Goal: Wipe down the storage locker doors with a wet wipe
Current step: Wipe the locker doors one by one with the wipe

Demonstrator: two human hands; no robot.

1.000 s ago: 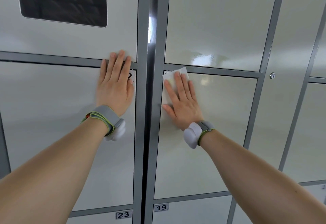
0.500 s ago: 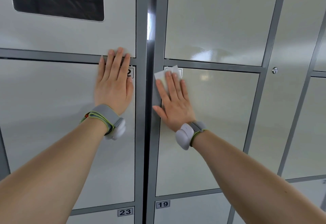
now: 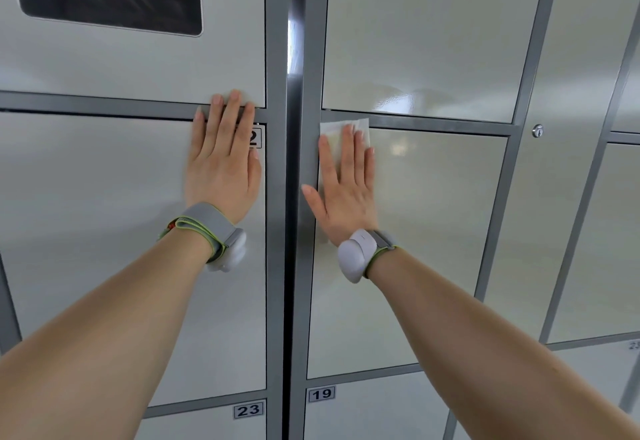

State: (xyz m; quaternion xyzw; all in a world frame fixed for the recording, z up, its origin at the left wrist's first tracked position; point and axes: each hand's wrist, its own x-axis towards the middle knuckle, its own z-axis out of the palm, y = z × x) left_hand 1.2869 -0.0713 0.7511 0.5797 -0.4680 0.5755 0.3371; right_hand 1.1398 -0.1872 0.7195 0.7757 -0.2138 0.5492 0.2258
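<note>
Fingers [image 3: 347, 152] flat on wet wipe [image 3: 341, 127] beside grey post [image 3: 276, 41]

Left bottom tag [image 3: 248, 410]: you read "23" here, in black digits inside a small frame, at the top right corner of the lower left door [image 3: 194, 427].
Right bottom tag [image 3: 321, 394]: you read "19", in the same style, at the top left corner of the lower right door [image 3: 374, 412].
Corner tag [image 3: 254, 137]: on the middle left door [image 3: 104, 232] you see a "2"; your left hand [image 3: 221, 169] covers the rest.
Edge tag [image 3: 634, 345]: at your far right, cut off by the frame, unreadable.
</note>
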